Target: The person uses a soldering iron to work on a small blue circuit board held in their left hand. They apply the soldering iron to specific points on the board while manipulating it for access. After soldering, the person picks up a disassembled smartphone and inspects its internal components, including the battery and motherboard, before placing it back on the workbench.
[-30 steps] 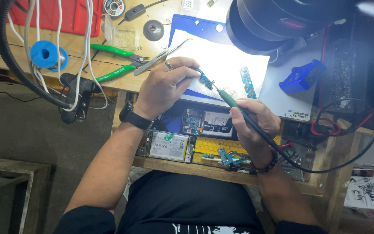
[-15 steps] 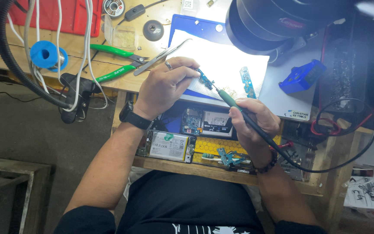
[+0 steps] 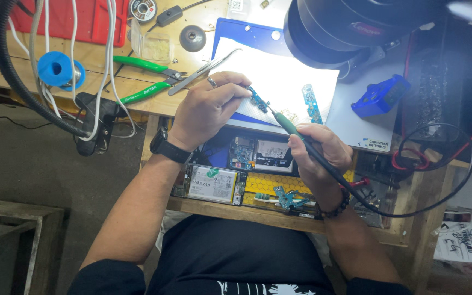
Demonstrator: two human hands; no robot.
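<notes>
My left hand [image 3: 206,109] grips metal tweezers [image 3: 203,71] whose tips pin a small blue circuit board [image 3: 258,100] to the white paper [image 3: 285,82] on the bench. My right hand [image 3: 318,153] holds a green-handled soldering iron [image 3: 288,124] like a pen, its tip touching that board. A black cable runs from the iron past my right wrist. A second blue board strip [image 3: 311,104] lies on the paper just right of the tip.
An opened phone with its battery [image 3: 211,184] and loose boards rests on a lower shelf [image 3: 258,210]. Green-handled cutters [image 3: 148,76], a blue solder spool [image 3: 55,68], a blue plastic holder [image 3: 381,95], a black lamp head [image 3: 345,27] and hanging cables surround the work spot.
</notes>
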